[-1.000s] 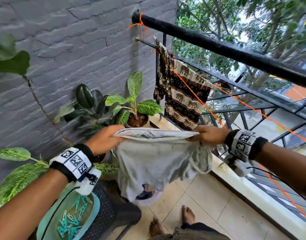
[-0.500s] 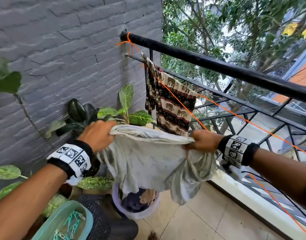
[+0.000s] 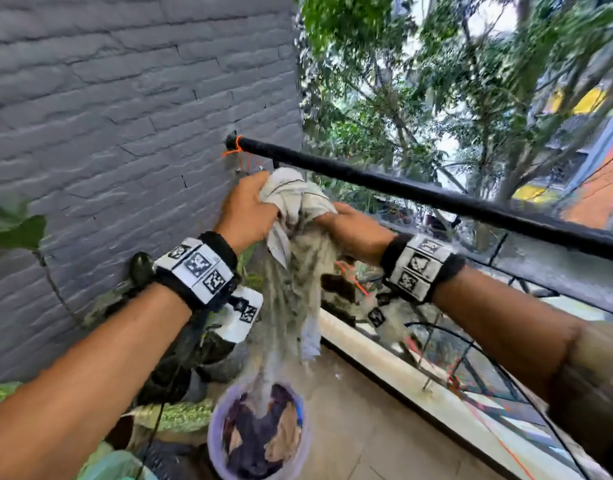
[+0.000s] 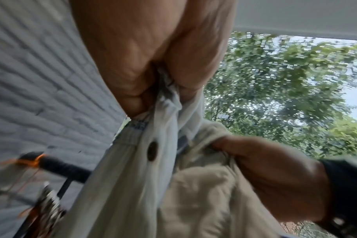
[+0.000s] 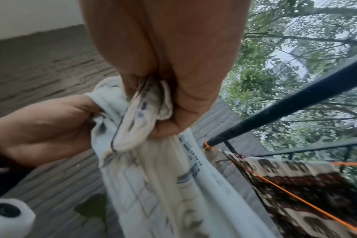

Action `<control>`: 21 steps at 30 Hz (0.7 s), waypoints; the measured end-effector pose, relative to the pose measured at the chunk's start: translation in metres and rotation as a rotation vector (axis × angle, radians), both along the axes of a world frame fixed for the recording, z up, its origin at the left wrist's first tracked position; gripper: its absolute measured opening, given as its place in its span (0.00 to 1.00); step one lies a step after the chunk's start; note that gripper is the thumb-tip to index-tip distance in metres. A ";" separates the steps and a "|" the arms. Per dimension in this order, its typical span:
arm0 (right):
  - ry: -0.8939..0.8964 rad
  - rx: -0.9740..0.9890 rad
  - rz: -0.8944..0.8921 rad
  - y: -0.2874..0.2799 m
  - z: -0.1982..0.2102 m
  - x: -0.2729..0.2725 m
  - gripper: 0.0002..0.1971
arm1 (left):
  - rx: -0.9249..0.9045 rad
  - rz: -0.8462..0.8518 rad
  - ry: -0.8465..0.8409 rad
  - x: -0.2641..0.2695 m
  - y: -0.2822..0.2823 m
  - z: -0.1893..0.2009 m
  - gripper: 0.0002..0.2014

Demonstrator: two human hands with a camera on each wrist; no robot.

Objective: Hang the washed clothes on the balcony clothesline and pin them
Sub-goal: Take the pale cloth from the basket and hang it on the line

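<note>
Gripping pale garment (image 3: pixel 298 202) — left hand (image 3: pixel 247 211), right hand (image 3: pixel 350 225) bunched together.

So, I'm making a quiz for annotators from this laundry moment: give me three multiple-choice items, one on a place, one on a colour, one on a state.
1. Where is the laundry tub?
A. on the railing
B. on the floor below the hands
C. on a chair

2. What colour is the clothesline?
A. orange
B. blue
C. white

3. How is the pale garment held?
A. left hand alone
B. draped over the line, released
C. gripped by both hands

Answers: 1 B, the head view shows it on the tiles under the garment. 2 A, the right wrist view shows an orange cord. 3 C, the left hand and right hand both clutch its top.
</note>
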State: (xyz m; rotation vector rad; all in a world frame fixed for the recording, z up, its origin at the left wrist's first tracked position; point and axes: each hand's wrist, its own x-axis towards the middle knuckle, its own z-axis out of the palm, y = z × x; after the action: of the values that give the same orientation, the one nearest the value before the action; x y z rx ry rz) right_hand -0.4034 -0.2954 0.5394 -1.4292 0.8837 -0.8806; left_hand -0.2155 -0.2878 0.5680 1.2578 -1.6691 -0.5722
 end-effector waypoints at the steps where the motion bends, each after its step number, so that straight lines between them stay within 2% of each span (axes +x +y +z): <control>1: -0.080 0.028 0.012 -0.002 0.016 -0.003 0.09 | -0.035 0.015 -0.004 -0.011 -0.002 0.008 0.18; 3: -0.279 0.127 0.071 -0.007 0.044 -0.009 0.12 | -0.083 0.028 -0.016 -0.028 -0.001 0.029 0.10; 5: -0.389 0.187 0.104 -0.016 0.071 -0.013 0.15 | -0.129 0.033 -0.039 -0.037 -0.004 0.050 0.06; 8: -0.488 0.155 0.097 -0.022 0.116 -0.024 0.17 | -0.230 0.029 -0.131 -0.056 -0.008 0.084 0.12; 12: -0.540 0.007 0.102 -0.018 0.175 -0.061 0.23 | -0.363 -0.030 -0.110 -0.096 -0.017 0.142 0.20; 16: -0.609 -0.118 0.089 -0.017 0.229 -0.120 0.25 | -0.486 -0.081 -0.112 -0.158 -0.019 0.203 0.23; 21: -0.631 -0.252 0.020 -0.004 0.265 -0.184 0.25 | -0.565 -0.210 -0.101 -0.228 -0.013 0.239 0.25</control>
State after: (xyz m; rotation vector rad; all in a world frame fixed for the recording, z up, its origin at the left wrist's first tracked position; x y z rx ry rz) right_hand -0.5871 -0.2989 0.8044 -1.2455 0.2881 -1.3617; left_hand -0.4437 -0.3009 0.8071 0.7161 -1.8857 -0.1332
